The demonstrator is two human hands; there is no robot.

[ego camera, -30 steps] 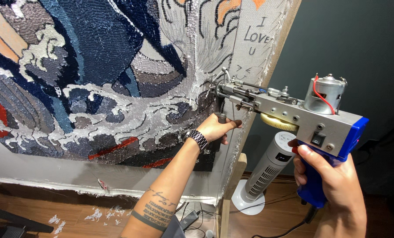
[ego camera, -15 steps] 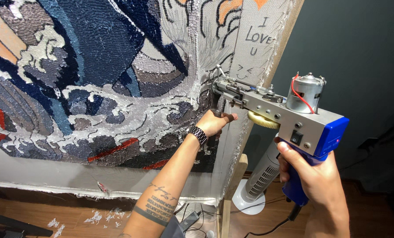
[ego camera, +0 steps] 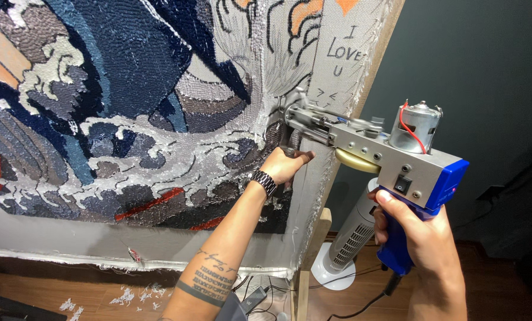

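Observation:
A grey and blue tufting gun [ego camera: 391,160] with a small silver motor on top points its needle at the stretched cloth [ego camera: 278,65] near the frame's right edge. My right hand [ego camera: 417,238] grips the gun's blue rear handle. My left hand [ego camera: 287,165] is closed around the dark front handle under the gun's nose, right against the cloth; a dark bracelet sits on that wrist. The tufted rug picture [ego camera: 117,101] shows waves in navy, blue, grey and white with red streaks.
A wooden frame post [ego camera: 373,65] runs along the cloth's right edge. A white tower fan [ego camera: 346,244] stands on the wooden floor behind it. Cables [ego camera: 260,294] and yarn scraps [ego camera: 129,294] lie on the floor below. A dark wall fills the right side.
The gun and both hands have shifted up and a little left along the cloth's right edge.

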